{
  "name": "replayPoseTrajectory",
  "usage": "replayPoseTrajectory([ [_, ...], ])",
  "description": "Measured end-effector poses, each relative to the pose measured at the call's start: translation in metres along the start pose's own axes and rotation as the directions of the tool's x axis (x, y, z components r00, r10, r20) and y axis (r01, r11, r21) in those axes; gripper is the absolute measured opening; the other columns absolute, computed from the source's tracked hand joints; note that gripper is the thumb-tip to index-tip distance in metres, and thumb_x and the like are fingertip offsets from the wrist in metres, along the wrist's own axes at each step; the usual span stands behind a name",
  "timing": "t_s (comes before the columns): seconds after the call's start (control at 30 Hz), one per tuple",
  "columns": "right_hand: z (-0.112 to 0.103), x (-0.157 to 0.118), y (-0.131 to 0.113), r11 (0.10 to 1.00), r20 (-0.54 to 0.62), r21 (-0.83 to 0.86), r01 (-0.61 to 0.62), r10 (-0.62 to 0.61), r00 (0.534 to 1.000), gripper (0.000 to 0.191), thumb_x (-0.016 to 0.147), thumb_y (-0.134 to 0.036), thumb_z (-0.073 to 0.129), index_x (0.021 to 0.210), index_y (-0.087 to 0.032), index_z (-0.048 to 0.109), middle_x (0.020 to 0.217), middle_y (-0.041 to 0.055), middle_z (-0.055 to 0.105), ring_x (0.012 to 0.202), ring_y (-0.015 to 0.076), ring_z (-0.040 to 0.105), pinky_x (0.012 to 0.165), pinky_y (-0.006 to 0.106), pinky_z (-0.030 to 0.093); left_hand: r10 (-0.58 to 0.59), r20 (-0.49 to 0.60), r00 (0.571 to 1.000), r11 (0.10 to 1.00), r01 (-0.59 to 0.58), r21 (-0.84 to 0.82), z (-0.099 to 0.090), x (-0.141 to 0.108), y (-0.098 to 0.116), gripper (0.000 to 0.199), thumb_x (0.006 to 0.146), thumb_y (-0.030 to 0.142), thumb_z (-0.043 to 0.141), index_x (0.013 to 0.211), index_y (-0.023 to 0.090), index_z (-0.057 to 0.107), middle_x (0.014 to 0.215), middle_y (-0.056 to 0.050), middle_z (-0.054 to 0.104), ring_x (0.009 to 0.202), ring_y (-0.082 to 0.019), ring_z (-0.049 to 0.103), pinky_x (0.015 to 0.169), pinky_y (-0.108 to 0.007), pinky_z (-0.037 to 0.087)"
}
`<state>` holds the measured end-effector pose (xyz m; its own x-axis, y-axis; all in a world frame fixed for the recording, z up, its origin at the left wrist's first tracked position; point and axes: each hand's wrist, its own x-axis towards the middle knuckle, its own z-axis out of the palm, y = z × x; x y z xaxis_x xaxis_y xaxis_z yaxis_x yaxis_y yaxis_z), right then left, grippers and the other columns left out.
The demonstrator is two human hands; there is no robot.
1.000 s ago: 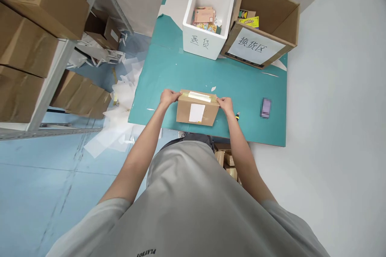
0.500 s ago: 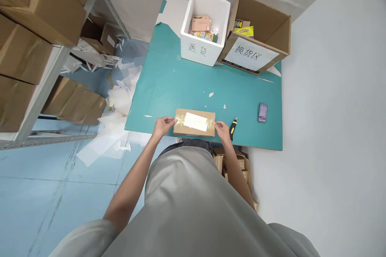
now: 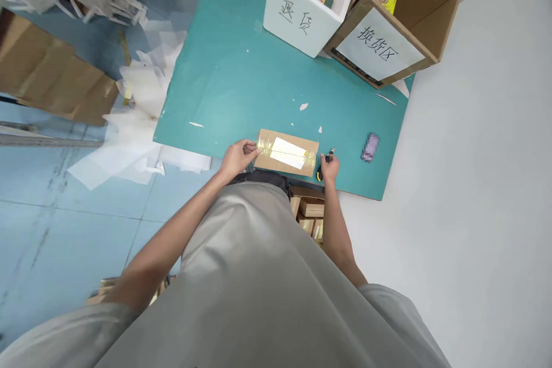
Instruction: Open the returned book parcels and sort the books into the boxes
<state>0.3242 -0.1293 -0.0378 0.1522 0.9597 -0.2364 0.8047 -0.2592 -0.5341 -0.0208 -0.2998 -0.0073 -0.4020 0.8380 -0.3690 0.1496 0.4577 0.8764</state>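
A sealed cardboard box [image 3: 276, 165] lies flat near the front edge of the green table, with shiny clear tape at both ends and a white label [image 3: 288, 153] on top. My left hand [image 3: 238, 158] pinches the box's left end between thumb and fingers. Just right of the box, my right hand [image 3: 330, 168] is closed around a black and yellow utility knife [image 3: 319, 174]. The knife's tip points away from me, and part of its handle is hidden by the fingers.
At the back stand a white foam box [image 3: 297, 26] with small packets and an open carton [image 3: 379, 49] with a paper sign. A blurred phone-like object [image 3: 370, 147] lies right. White sheets [image 3: 142, 89] litter the left floor; small boxes [image 3: 311, 207] sit below the table edge.
My right hand has left the box's right end and taken hold of the utility knife. My left hand stays at the box's left end. The view has shifted and tilted.
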Motion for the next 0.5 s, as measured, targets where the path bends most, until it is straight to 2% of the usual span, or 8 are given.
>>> replayPoseTrajectory([
  [0.07,0.005,0.010,0.010,0.986,-0.093,-0.087,-0.140,0.132,0.987,0.046,0.075,-0.040,0.078,0.111,-0.015,0.064,0.122,0.0231,0.071,0.113,0.0327,0.068,0.102,0.045,0.053,0.072,0.006,0.997,0.997,-0.072,0.033,0.002,-0.004,0.001,0.044,0.085,0.047,0.079,0.117,0.016,0.074,0.111,-0.011,0.077,0.100,-0.026,0.075,0.094,-0.037,0.060],
  [0.13,0.011,0.014,0.017,0.977,-0.097,-0.117,-0.176,0.165,0.982,0.049,0.072,-0.029,0.077,0.116,-0.014,0.062,0.124,0.0252,0.069,0.110,0.0328,0.069,0.100,0.044,0.054,0.126,0.009,0.992,0.990,-0.126,0.065,0.001,-0.007,0.002,0.046,0.086,0.045,0.079,0.122,0.017,0.073,0.120,-0.012,0.074,0.106,-0.026,0.073,0.097,-0.038,0.059],
  [0.23,0.016,0.015,0.019,0.982,-0.073,-0.127,-0.137,0.128,0.989,0.050,0.070,-0.024,0.072,0.119,-0.016,0.063,0.115,0.0177,0.073,0.105,0.0298,0.070,0.097,0.042,0.054,0.176,0.019,0.984,0.982,-0.177,0.067,-0.002,-0.009,0.006,0.056,0.089,0.049,0.077,0.136,0.020,0.068,0.131,-0.012,0.068,0.113,-0.027,0.070,0.100,-0.041,0.059],
  [0.3,0.012,0.018,0.016,0.986,-0.050,-0.126,-0.105,0.099,0.994,0.051,0.070,-0.027,0.070,0.119,-0.016,0.064,0.104,0.0105,0.075,0.099,0.0280,0.070,0.095,0.040,0.055,0.227,0.031,0.973,0.972,-0.228,0.055,-0.005,-0.009,0.009,0.060,0.092,0.052,0.073,0.144,0.024,0.064,0.142,-0.012,0.061,0.127,-0.029,0.065,0.106,-0.043,0.057],
  [0.4,-0.007,0.028,0.002,0.993,-0.024,-0.108,-0.053,0.051,0.998,0.049,0.077,-0.035,0.064,0.122,-0.014,0.065,0.097,0.0064,0.074,0.092,0.0245,0.070,0.089,0.036,0.056,0.285,0.072,0.956,0.955,-0.290,0.063,-0.007,-0.004,0.008,0.054,0.096,0.055,0.067,0.142,0.028,0.067,0.152,-0.010,0.053,0.147,-0.032,0.049,0.121,-0.050,0.045],
  [0.5,-0.033,0.030,-0.026,0.994,0.090,0.052,0.093,-0.097,0.991,0.049,0.088,-0.044,0.057,0.126,-0.015,0.064,0.097,0.0062,0.075,0.085,0.0216,0.069,0.082,0.034,0.057,0.271,0.124,0.955,0.962,-0.274,0.008,-0.007,0.002,-0.001,0.054,0.096,0.058,0.067,0.141,0.029,0.068,0.154,-0.010,0.051,0.150,-0.033,0.047,0.123,-0.051,0.042],
])
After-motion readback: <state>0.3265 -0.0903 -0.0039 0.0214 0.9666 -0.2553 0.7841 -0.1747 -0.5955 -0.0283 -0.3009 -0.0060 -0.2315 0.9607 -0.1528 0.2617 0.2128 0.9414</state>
